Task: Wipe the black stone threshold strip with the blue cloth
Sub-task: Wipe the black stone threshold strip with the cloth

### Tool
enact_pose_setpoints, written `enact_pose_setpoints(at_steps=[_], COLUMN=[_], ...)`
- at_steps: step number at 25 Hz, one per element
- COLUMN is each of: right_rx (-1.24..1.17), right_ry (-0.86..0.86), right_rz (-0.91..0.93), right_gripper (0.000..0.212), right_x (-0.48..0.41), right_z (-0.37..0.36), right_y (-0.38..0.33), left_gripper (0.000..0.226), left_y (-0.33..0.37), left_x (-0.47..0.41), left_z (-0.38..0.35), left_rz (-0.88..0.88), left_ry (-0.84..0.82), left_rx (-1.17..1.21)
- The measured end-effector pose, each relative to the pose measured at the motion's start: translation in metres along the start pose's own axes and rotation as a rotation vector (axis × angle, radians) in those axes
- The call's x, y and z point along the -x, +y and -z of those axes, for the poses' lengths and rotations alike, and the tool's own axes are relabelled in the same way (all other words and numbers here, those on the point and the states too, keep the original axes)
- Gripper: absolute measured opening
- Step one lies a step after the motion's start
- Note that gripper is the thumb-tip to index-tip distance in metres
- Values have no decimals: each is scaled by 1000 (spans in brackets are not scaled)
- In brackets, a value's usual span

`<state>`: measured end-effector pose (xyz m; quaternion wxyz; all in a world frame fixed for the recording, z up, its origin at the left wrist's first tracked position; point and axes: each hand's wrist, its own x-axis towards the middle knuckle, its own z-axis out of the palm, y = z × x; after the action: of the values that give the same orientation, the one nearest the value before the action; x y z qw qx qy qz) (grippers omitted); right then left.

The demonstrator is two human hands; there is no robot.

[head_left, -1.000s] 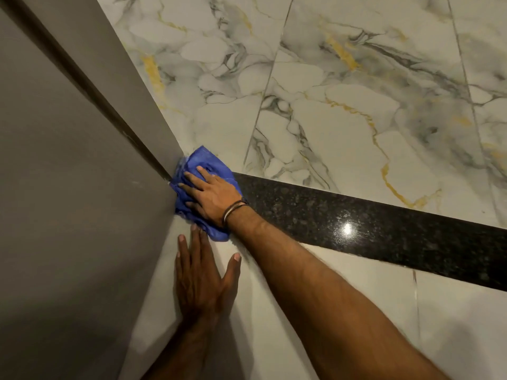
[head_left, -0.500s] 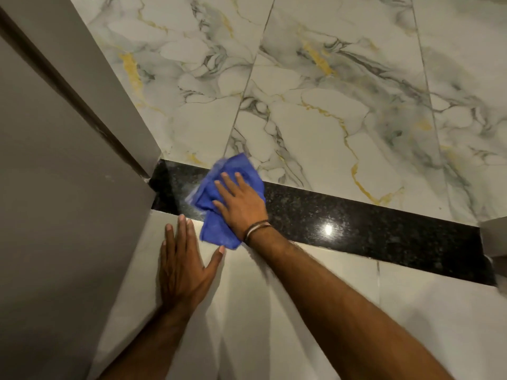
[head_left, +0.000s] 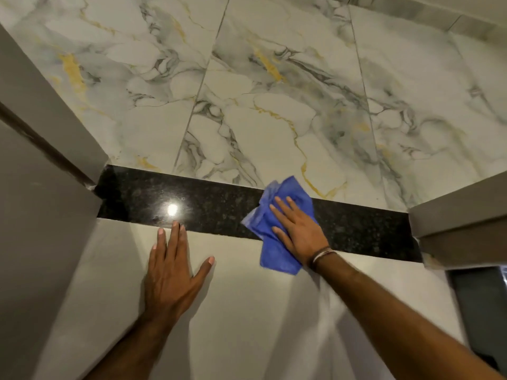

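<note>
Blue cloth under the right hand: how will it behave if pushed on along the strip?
Likely floppy: the crumpled blue cloth bunches in folds under the flat right hand. It probably glides easily, since the polished black stone threshold strip mirrors a light.

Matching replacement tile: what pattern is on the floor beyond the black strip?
White marble-look floor tile with grey and gold veining, clearest in the head view.

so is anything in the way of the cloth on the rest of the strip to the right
Nothing visible. The right hand presses the blue cloth flat on the black stone threshold strip, which lies bare up to the grey door jamb.
</note>
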<state>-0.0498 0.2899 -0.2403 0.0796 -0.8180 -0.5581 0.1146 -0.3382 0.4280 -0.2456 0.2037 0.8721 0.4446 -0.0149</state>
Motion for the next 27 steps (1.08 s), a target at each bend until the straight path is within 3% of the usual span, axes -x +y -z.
enact_pose_setpoints(at_steps=[1, 2, 4, 5, 8, 9, 11, 13, 21, 27], right_rx=[14, -9, -96, -122, -96, -107, -126, -118, -171, -254], right_ry=[-1, 51, 227, 247, 151, 180, 325, 323, 402, 628], right_rz=[36, -69, -495, -608, -413, -429, -670, -817, -922, -1027], right_gripper=[56, 55, 54, 55, 57, 56, 60, 62, 54, 54], right_x=[11, 21, 41, 52, 89, 100, 116, 125, 120, 118], right_z=[3, 6, 10, 11, 15, 17, 21, 19, 24, 32], right_y=[19, 38, 72, 83, 121, 137, 163, 172, 165, 142], left_gripper=[103, 103, 102, 102, 101, 101, 100, 99, 100, 99], left_y=[6, 12, 21, 26, 44, 51, 60, 67, 90, 118], left_x=[1, 2, 6, 8, 13, 14, 17, 20, 22, 20], left_z=[-2, -3, -8, -11, -22, -25, -31, -35, -30, -25], left_rz=[-17, -38, -93, -115, -156, -169, -215, -247, -276, -321], left_ry=[-6, -11, -15, -23, -40, -39, -49, -63, -80, -83], left_rx=[10, 8, 10, 15, 22, 19, 11, 3, -36, 29])
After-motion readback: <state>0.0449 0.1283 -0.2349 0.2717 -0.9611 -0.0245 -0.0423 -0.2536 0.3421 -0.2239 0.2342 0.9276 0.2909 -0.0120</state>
